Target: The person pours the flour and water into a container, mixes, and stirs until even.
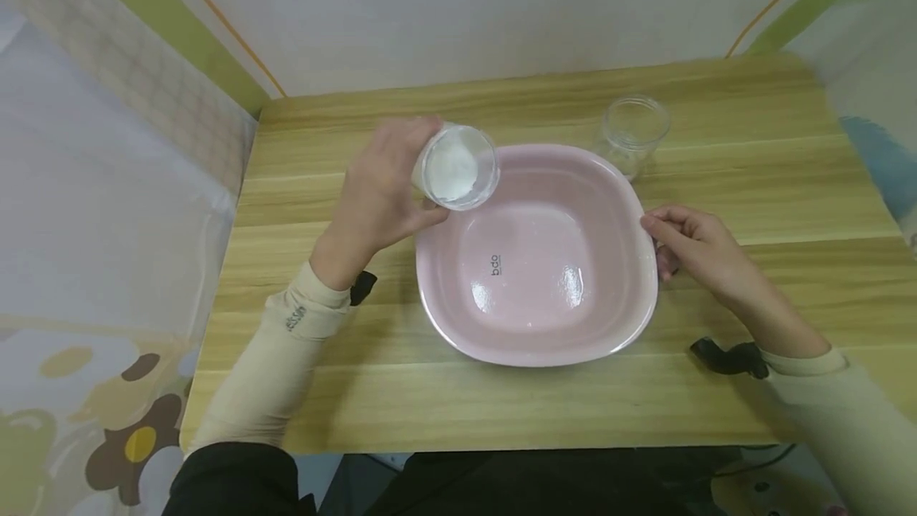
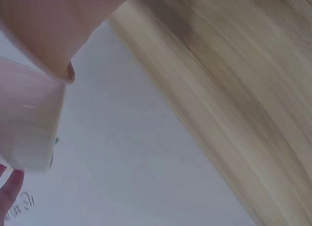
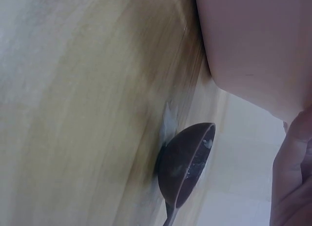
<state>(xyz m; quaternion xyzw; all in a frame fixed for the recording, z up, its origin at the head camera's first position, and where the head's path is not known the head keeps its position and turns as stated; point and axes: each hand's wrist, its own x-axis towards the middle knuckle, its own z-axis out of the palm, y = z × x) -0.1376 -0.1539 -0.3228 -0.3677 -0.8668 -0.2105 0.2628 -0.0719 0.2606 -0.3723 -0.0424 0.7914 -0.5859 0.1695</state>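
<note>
My left hand [image 1: 390, 181] grips a clear plastic jar [image 1: 473, 170] from its left side. White contents show inside; whether powder or liquid I cannot tell. The jar tilts at the upper left rim of a pink basin [image 1: 526, 237], overlapping it in the head view. In the left wrist view, the jar [image 2: 29, 123] looks milky between thumb and fingers. My right hand [image 1: 691, 241] pinches the basin's right rim between thumb and fingers. Below that hand, in the right wrist view, a dark brown ladle [image 3: 183, 165] has white residue in its round bowl.
A second clear jar [image 1: 634, 130] stands behind the basin's upper right corner. The wooden table [image 1: 344, 412] meets a pale wall [image 1: 466, 22] at the back. Dark wrist gear [image 1: 731, 357] hangs at the right cuff.
</note>
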